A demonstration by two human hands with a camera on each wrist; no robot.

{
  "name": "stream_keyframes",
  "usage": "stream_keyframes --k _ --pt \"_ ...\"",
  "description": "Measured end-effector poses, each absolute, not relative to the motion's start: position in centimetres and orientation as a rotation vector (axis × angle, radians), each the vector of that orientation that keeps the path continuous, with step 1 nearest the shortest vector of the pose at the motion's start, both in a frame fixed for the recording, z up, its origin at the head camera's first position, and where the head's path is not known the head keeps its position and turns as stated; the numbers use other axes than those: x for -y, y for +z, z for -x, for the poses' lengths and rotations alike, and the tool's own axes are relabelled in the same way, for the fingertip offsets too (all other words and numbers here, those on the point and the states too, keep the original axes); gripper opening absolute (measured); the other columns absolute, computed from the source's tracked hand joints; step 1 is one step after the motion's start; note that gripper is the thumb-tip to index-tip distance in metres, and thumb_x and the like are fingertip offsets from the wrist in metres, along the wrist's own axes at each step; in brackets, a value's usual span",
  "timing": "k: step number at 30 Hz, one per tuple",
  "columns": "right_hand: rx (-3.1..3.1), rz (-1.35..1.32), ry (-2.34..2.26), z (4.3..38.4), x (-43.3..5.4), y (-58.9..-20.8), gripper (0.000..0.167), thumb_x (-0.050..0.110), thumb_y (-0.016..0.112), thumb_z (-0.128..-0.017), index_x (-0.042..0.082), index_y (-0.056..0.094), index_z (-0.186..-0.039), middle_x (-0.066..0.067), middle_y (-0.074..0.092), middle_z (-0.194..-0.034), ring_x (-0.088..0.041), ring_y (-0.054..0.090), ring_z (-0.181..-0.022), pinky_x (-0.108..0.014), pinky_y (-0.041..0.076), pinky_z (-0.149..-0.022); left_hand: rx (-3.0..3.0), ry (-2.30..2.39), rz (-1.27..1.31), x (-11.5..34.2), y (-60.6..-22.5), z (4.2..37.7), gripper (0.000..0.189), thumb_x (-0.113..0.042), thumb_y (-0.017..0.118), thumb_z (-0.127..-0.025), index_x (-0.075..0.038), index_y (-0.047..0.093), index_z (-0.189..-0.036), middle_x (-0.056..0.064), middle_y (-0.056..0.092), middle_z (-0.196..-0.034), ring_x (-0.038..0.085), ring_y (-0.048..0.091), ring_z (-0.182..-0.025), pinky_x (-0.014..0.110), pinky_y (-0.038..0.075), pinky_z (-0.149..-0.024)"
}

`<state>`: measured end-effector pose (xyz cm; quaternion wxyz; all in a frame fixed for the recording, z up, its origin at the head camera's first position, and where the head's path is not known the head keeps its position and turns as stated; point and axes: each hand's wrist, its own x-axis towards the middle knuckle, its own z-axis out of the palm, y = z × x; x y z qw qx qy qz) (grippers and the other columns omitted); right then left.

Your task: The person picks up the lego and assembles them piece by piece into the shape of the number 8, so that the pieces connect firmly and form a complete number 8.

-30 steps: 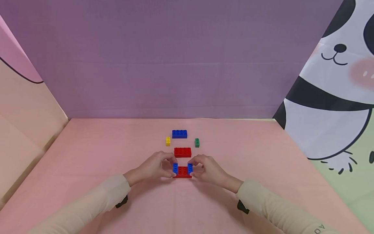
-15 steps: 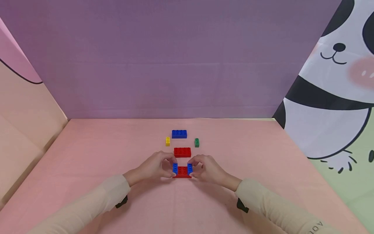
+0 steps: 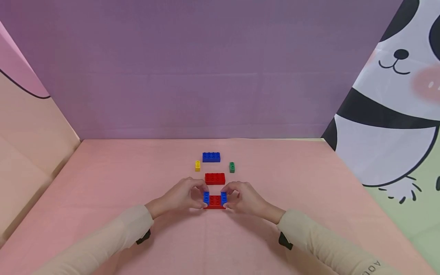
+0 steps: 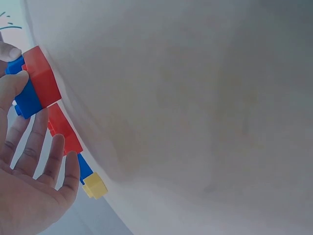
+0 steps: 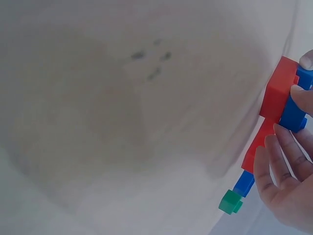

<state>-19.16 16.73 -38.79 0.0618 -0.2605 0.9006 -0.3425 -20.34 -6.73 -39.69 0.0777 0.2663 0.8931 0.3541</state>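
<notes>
At the lower middle of the head view, our left hand (image 3: 180,194) has its thumb and fingertip clamped on the left blue brick (image 3: 206,197), which is narrow and studded. Next comes the red brick (image 3: 215,200), wide and glossy; its middle studs are visible, and the blue ones sit across its two ends. Then the right blue brick (image 3: 224,197), of the same form, is pinched by our right hand (image 3: 248,198). Our fingers hide the outer sides of both. Higher in the frame, also from left to right, we find the yellow brick (image 3: 197,165), the large blue brick (image 3: 211,157), the second red brick (image 3: 215,178) and the green brick (image 3: 232,167), all apart on the pink cloth (image 3: 130,168). A printed panda (image 3: 386,102) fills the upper right.
</notes>
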Motion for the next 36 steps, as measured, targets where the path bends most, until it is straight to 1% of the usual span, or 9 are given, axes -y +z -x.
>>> stream_keyframes --k 7,11,15,20,29,36 --pt "-2.679 0.784 -1.081 19.25 -16.93 -38.89 0.037 0.011 0.075 -0.074 0.008 0.061 -0.109 -0.003 0.063 -0.1 -0.022 0.056 -0.094 -0.02 0.051 -0.068 -2.675 1.061 -0.778 6.67 -39.52 20.19 0.032 -0.023 0.079 -0.069 -0.026 0.062 -0.096 -0.013 0.061 -0.092 0.014 0.051 -0.097 0.039 0.043 -0.088" --pt "-2.667 0.758 -1.109 19.05 -17.01 -38.99 0.039 0.011 0.074 -0.075 0.008 0.059 -0.111 -0.004 0.063 -0.101 -0.021 0.057 -0.095 -0.02 0.05 -0.069 -2.672 1.064 -0.781 6.71 -39.47 20.18 0.032 -0.023 0.079 -0.069 -0.026 0.062 -0.096 -0.014 0.061 -0.092 0.014 0.051 -0.098 0.041 0.042 -0.09" --pt "-2.671 0.738 -1.132 18.86 -17.0 -39.09 0.035 0.012 0.073 -0.076 0.011 0.06 -0.109 -0.002 0.063 -0.099 -0.021 0.057 -0.094 -0.02 0.049 -0.068 -2.668 1.068 -0.785 6.75 -39.57 20.27 0.031 -0.024 0.079 -0.07 -0.027 0.061 -0.095 -0.014 0.061 -0.092 0.014 0.05 -0.098 0.042 0.041 -0.091" --pt "-2.647 0.763 -1.177 18.97 -17.09 -39.34 0.032 0.012 0.072 -0.077 0.009 0.061 -0.107 -0.004 0.064 -0.097 -0.023 0.057 -0.091 -0.019 0.05 -0.064 -2.664 1.061 -0.776 6.71 -39.55 20.23 0.032 -0.024 0.079 -0.07 -0.027 0.062 -0.096 -0.013 0.061 -0.093 0.014 0.051 -0.099 0.043 0.042 -0.091" --pt "-2.618 0.765 -1.182 19.26 -17.2 -39.41 0.032 0.012 0.072 -0.077 0.009 0.061 -0.107 -0.004 0.064 -0.098 -0.024 0.057 -0.091 -0.02 0.05 -0.062 -2.654 1.06 -0.765 6.69 -39.55 20.21 0.031 -0.023 0.078 -0.071 -0.026 0.061 -0.096 -0.012 0.06 -0.093 0.014 0.05 -0.098 0.041 0.043 -0.09" --pt "-2.615 0.778 -1.179 19.1 -17.16 -39.22 0.031 0.011 0.071 -0.077 0.008 0.061 -0.107 -0.006 0.063 -0.097 -0.025 0.056 -0.091 -0.02 0.049 -0.062 -2.624 1.098 -0.792 6.78 -39.68 20.13 0.033 -0.023 0.078 -0.072 -0.026 0.059 -0.098 -0.013 0.059 -0.095 0.014 0.051 -0.099 0.042 0.041 -0.093"
